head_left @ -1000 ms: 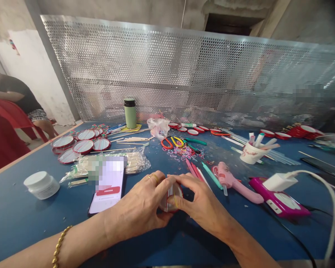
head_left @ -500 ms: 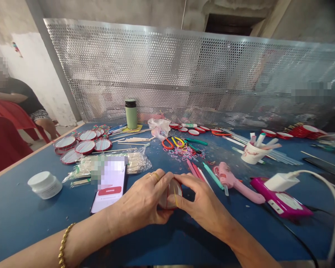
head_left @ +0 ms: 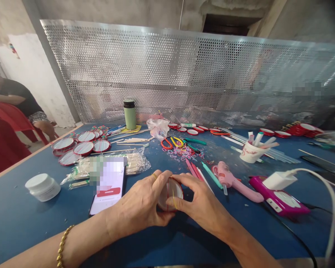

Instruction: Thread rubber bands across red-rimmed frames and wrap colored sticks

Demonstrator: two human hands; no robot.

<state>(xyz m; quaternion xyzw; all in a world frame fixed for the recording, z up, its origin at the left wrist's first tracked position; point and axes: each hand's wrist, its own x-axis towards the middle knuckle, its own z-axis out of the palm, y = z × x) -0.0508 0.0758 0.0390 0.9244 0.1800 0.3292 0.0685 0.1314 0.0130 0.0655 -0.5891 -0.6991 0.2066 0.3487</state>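
Observation:
Between my two hands is a small red-rimmed drum [head_left: 178,189] with a pale round face, tilted toward me. My left hand [head_left: 141,199] wraps round its left side, fingers over the top and thumb below. My right hand [head_left: 199,195] grips the right edge, its index finger along the top rim and its thumb on the face. A thin yellow strand [head_left: 174,197] stands at the right thumb tip; where it ends is hidden. A lit phone [head_left: 108,199] lies just left of my left hand. Pink and teal pens [head_left: 212,175] lie beyond my right hand.
Red-rimmed drums [head_left: 84,147] are piled at the left, near a white jar [head_left: 42,187]. Pliers [head_left: 177,142] lie beside loose bands. A pink glue gun [head_left: 234,184], purple power strip [head_left: 279,197] and pen cup [head_left: 251,153] occupy the right. A perforated metal screen [head_left: 162,74] stands behind.
My hands stay on the drum with nearly the same grip, and a little more of its face shows. The view has shifted slightly.

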